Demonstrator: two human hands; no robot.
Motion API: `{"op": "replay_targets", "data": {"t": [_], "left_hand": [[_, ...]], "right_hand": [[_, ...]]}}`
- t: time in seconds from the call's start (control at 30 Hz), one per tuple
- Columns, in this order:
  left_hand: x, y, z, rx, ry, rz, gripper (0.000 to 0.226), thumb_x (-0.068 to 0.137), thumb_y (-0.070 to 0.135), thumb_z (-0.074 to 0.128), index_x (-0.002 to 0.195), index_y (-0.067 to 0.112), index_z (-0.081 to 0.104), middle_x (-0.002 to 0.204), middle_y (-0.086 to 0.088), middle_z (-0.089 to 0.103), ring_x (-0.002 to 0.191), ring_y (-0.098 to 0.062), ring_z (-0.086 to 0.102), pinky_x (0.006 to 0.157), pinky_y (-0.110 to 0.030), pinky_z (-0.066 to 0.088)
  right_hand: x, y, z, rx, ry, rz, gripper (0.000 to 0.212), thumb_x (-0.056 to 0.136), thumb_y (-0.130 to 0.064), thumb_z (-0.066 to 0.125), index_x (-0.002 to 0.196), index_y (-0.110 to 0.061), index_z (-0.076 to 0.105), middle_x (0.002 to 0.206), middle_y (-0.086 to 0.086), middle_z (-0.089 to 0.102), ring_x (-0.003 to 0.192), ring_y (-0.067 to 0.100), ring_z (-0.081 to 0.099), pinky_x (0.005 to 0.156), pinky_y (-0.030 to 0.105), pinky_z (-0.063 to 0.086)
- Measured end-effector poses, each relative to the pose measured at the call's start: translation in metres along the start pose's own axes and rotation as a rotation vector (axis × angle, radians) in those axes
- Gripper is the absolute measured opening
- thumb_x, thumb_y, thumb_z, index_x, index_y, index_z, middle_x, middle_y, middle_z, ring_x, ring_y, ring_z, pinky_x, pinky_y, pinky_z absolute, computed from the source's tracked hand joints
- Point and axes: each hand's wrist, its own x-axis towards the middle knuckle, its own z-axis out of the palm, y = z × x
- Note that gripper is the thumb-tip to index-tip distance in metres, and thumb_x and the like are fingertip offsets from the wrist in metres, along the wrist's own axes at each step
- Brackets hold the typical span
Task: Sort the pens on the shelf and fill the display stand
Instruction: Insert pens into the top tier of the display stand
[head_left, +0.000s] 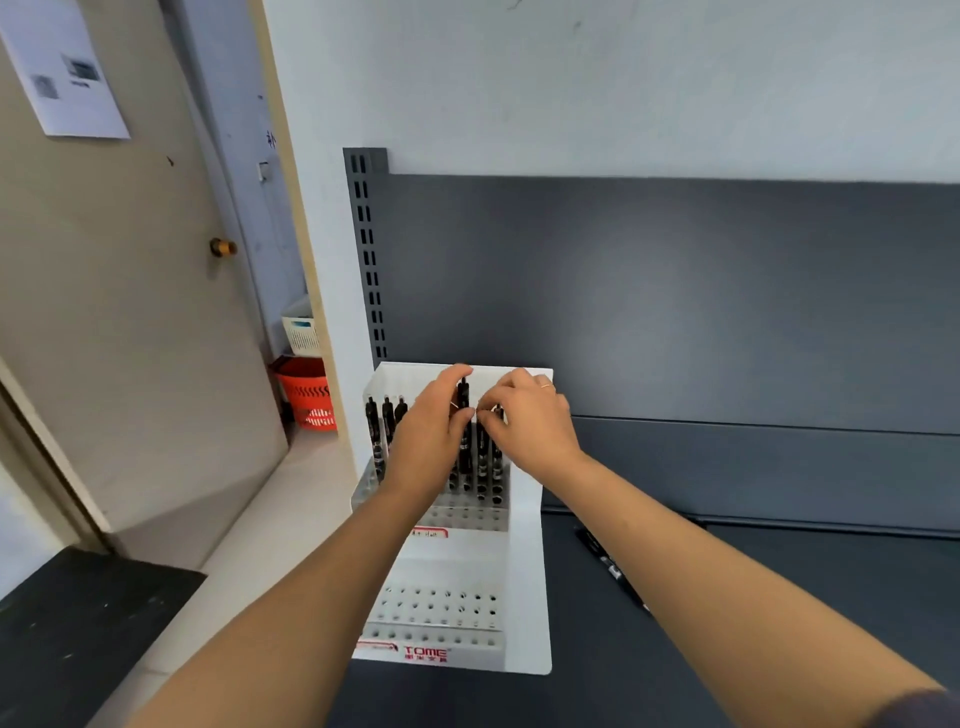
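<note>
Fingers (448, 378) of left hand (426, 436) pinch a pen (463, 395) by stand's wall (405, 378).

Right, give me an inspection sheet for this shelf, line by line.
Surface: dark grey shelf.
Job's things: white display stand; black pens upright in its upper tier, lower tier's holes empty; loose pen lying on the shelf right of the stand.
Clutter: nothing seen.
Hands: left hand pinches a raised pen; right hand curled at the pen tops, grip unclear.
Cables: nothing seen.
Surroundings: door, orange basket on the floor.
</note>
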Motion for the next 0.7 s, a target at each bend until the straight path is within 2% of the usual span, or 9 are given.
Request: {"op": "replay_targets", "data": {"t": [0.13,0.23,0.33,0.47,0.57,0.63,0.7], "left_hand": [[-0.001,-0.007,0.004,0.108,-0.033,0.004,0.038,0.093,0.013,0.054,0.13,0.019,0.045,0.117,-0.002,0.059,0.097,-0.019,0.059,0.081,-0.031,0.047],[-0.003,-0.014,0.008,0.172,-0.068,0.035,0.028,0.092,0.012,0.055,0.12,0.015,0.054,0.111,-0.003,0.057,0.085,-0.014,0.053,0.073,-0.024,0.042],[-0.002,-0.018,0.008,0.142,-0.053,0.03,0.025,0.094,0.013,0.053,0.117,0.009,0.061,0.109,-0.007,0.057,0.092,-0.018,0.055,0.077,-0.017,0.037],[0.0,-0.018,0.006,0.158,-0.052,0.028,0.023,0.093,0.01,0.053,0.113,0.007,0.064,0.106,-0.009,0.059,0.098,-0.023,0.055,0.085,-0.027,0.042],[0.002,-0.017,0.005,0.225,-0.026,0.065,0.026,0.092,0.011,0.055,0.116,0.01,0.062,0.111,-0.008,0.059,0.102,-0.025,0.053,0.088,-0.032,0.04],[0.003,-0.013,0.005,0.274,0.035,0.106,0.026,0.091,0.014,0.056,0.117,0.014,0.062,0.114,-0.006,0.06,0.102,-0.026,0.053,0.085,-0.034,0.038],[0.008,-0.001,0.005,0.297,0.095,0.165,0.02,0.09,0.017,0.058,0.11,0.016,0.064,0.11,-0.005,0.061,0.101,-0.026,0.054,0.081,-0.032,0.035]], "right_hand": [[0.0,0.001,0.005,0.044,0.014,0.019,0.019,0.094,-0.027,0.052,0.107,-0.025,0.065,0.113,-0.003,0.05,0.109,0.02,0.044,0.086,0.032,0.034],[0.001,0.002,0.006,0.055,0.027,0.028,0.016,0.092,-0.028,0.056,0.106,-0.025,0.064,0.114,-0.004,0.051,0.109,0.02,0.045,0.086,0.031,0.036],[0.003,0.005,0.005,0.093,0.01,0.039,0.015,0.091,-0.029,0.058,0.101,-0.023,0.067,0.114,-0.004,0.051,0.111,0.02,0.043,0.09,0.032,0.039],[0.004,0.006,0.009,0.102,0.014,0.032,0.014,0.091,-0.029,0.058,0.098,-0.022,0.067,0.114,-0.004,0.051,0.112,0.02,0.043,0.091,0.033,0.04],[0.004,0.006,0.012,0.097,0.019,0.003,0.015,0.091,-0.03,0.057,0.1,-0.023,0.066,0.114,-0.003,0.051,0.111,0.021,0.043,0.09,0.033,0.039],[0.004,0.009,0.01,0.113,0.051,-0.022,0.017,0.092,-0.032,0.056,0.104,-0.022,0.064,0.114,-0.003,0.051,0.11,0.02,0.045,0.092,0.034,0.04],[0.002,0.013,0.006,0.163,0.113,-0.022,0.02,0.093,-0.032,0.054,0.106,-0.02,0.062,0.115,-0.001,0.052,0.109,0.02,0.047,0.092,0.035,0.041]]}}
